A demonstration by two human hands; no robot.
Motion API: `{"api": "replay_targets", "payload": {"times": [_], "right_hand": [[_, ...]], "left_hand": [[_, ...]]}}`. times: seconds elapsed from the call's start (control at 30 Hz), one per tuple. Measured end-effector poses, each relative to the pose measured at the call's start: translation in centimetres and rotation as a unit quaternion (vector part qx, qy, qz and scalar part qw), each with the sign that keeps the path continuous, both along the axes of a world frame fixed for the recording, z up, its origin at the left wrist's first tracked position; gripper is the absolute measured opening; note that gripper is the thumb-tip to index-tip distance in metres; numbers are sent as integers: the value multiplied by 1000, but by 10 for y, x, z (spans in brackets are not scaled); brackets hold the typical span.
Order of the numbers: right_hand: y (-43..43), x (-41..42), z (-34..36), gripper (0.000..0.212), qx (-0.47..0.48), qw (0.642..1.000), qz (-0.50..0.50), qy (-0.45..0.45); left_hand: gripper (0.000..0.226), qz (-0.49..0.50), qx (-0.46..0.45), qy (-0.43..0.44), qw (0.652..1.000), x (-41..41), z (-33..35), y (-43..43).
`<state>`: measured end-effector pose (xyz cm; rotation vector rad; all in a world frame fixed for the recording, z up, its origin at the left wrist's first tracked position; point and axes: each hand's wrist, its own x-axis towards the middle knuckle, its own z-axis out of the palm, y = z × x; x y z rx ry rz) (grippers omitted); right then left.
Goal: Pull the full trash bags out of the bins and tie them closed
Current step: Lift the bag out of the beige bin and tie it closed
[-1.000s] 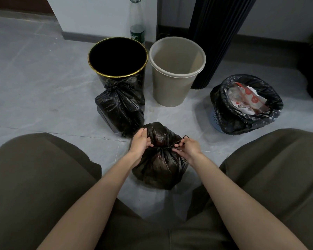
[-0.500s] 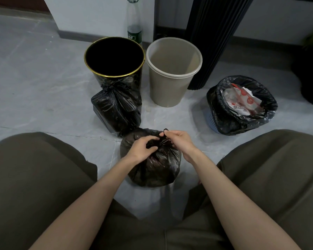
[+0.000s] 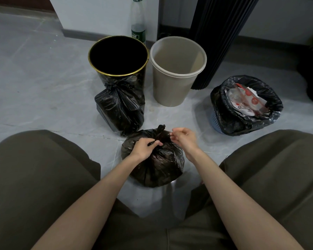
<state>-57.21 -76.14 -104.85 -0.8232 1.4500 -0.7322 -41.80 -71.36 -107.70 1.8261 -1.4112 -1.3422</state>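
The near trash bag (image 3: pixel 153 159) is glossy black with grey-white glints on its wrinkles, and the tied bag (image 3: pixel 120 110) behind it is the same shiny black. The left bin (image 3: pixel 118 56) is black, faintly marbled, with a thin gold rim. The middle bin (image 3: pixel 177 71) is plain beige. The right bin (image 3: pixel 216 121) shows pale blue mesh under a black liner (image 3: pixel 222 105); the wrappers (image 3: pixel 248 100) inside are white with red patches. The floor (image 3: pixel 34 78) is grey with faint lighter veining. The trousers (image 3: pixel 34 177) are olive-brown. The bottle (image 3: pixel 138 24) is clear with a green label.
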Motion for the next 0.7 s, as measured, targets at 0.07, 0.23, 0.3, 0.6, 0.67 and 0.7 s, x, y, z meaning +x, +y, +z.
{"api": "replay_targets", "payload": {"times": [0.07, 0.23, 0.3, 0.6, 0.67, 0.7], "right_hand": [[3, 1, -7, 15, 2, 999, 32, 18], [10, 4, -16, 20, -53, 986, 128, 95], [11, 6, -16, 19, -73, 972, 176, 135], [27, 15, -26, 15, -129, 912, 315, 229], [29, 18, -29, 16, -119, 923, 297, 214], [30, 19, -29, 16, -114, 928, 289, 207]], "left_hand": [[26, 1, 7, 8, 1000, -1, 0, 0], [34, 139, 67, 149, 977, -4, 14, 0], [36, 191, 98, 207, 954, -1, 20, -1], [38, 208, 157, 297, 919, 4, 30, 0], [38, 190, 160, 281, 927, 4, 28, 0], [38, 187, 159, 283, 927, 4, 27, 0]]}}
